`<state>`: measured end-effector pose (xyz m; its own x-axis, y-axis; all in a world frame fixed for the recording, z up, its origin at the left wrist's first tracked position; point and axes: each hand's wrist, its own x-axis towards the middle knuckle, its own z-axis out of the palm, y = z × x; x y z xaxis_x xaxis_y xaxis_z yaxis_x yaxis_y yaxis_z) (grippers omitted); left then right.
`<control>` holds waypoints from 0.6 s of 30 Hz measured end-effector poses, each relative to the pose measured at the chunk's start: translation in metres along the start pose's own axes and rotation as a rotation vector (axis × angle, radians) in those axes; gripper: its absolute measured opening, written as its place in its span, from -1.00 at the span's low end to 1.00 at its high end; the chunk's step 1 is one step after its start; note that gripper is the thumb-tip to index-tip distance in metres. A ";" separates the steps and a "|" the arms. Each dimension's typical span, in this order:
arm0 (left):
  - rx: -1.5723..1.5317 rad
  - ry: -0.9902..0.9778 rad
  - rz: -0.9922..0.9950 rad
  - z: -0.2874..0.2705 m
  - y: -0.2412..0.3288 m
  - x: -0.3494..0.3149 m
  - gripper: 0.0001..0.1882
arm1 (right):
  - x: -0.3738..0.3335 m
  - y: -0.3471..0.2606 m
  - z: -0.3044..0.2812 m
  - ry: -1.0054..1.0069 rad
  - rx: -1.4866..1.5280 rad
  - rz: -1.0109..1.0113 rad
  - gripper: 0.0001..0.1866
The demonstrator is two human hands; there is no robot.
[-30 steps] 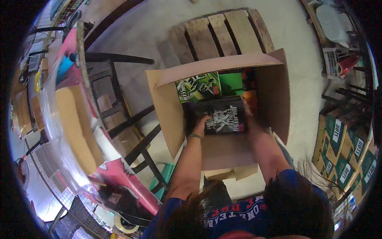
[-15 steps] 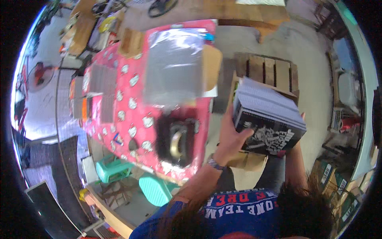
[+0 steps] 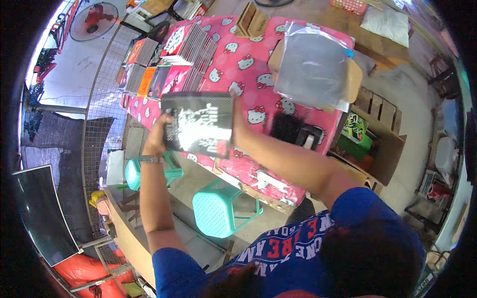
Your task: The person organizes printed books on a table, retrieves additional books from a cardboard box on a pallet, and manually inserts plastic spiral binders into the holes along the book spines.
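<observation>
Between both hands I hold a stack of black-covered spiral notebooks (image 3: 196, 126), white artwork on the top cover, glare across it. My left hand (image 3: 157, 135) grips its left side, the thumb over the cover. My right hand (image 3: 239, 119) presses against the opposite side, its fingers partly hidden behind the stack. The notebooks are at the near left edge of the table with a pink patterned cloth (image 3: 256, 115). Just beyond stand piles of similar notebooks (image 3: 195, 49) with red, black, orange and pink covers.
Clear plastic sheets (image 3: 313, 69) lie on the table's right half, near a dark tape dispenser (image 3: 309, 138). An opened cardboard box (image 3: 392, 154) with green packages stands to the right. Two turquoise stools (image 3: 213, 212) are at the near side. A wooden holder (image 3: 252, 22) sits at the back.
My hands have carried the notebook stack from above the cardboard box on the right to the table's left part. The view has turned left with them, and the box's contents now show.
</observation>
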<state>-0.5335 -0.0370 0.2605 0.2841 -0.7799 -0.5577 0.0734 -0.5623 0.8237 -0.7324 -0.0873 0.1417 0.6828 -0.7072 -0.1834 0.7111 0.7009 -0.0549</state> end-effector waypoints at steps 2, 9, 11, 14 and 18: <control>0.010 0.105 -0.118 -0.056 -0.028 -0.002 -0.61 | -0.008 0.053 0.014 0.125 0.054 0.152 -0.24; -0.055 0.145 -0.439 -0.168 -0.163 0.007 -0.64 | 0.027 0.190 -0.105 0.308 0.063 0.371 -0.25; -0.138 0.113 -0.403 -0.176 -0.198 0.019 -0.70 | 0.021 0.184 -0.113 0.338 -0.038 0.397 -0.27; -0.164 0.077 -0.290 -0.163 -0.220 0.056 -0.71 | 0.024 0.156 -0.098 0.494 -0.109 0.154 -0.42; -0.044 0.020 -0.342 -0.151 -0.201 0.101 -0.59 | 0.030 0.160 -0.146 0.361 -0.162 -0.001 -0.39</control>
<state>-0.3754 0.0392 0.0542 0.2549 -0.5428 -0.8003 0.2087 -0.7772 0.5936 -0.6227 0.0174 -0.0156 0.5587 -0.6500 -0.5151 0.6567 0.7261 -0.2038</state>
